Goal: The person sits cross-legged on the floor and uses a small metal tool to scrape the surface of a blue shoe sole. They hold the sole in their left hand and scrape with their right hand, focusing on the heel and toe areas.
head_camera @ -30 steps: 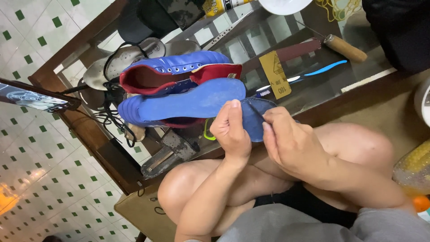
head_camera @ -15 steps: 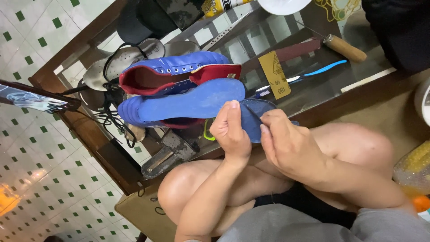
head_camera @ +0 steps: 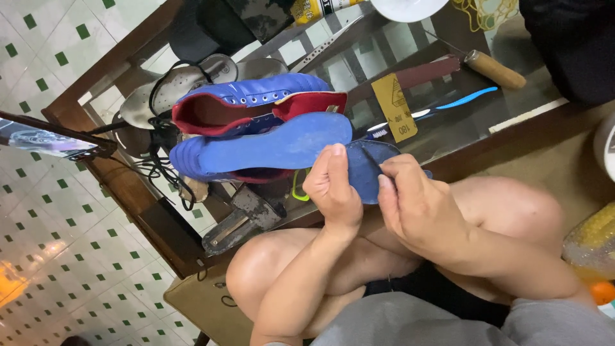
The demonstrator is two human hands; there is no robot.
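Observation:
My left hand grips a dark blue rounded insole piece from the left, thumb up along its edge. My right hand pinches a thin dark tool whose tip rests on that piece. Both hands hover over my bare knees at the table's edge. Just behind them on the glass-topped wooden table lies a blue shoe with red lining. A second blue shoe lies in front of it, its flat blue face turned towards me.
On the table lie a yellow sandpaper slip, a wooden-handled tool, a blue toothbrush, pale insoles and black cords. A metal shoe stand sits below. A phone juts out over green-and-white floor tiles.
Hardly anything differs. My right hand has shifted slightly on the dark blue piece; the left hand and both shoes stay where they were.

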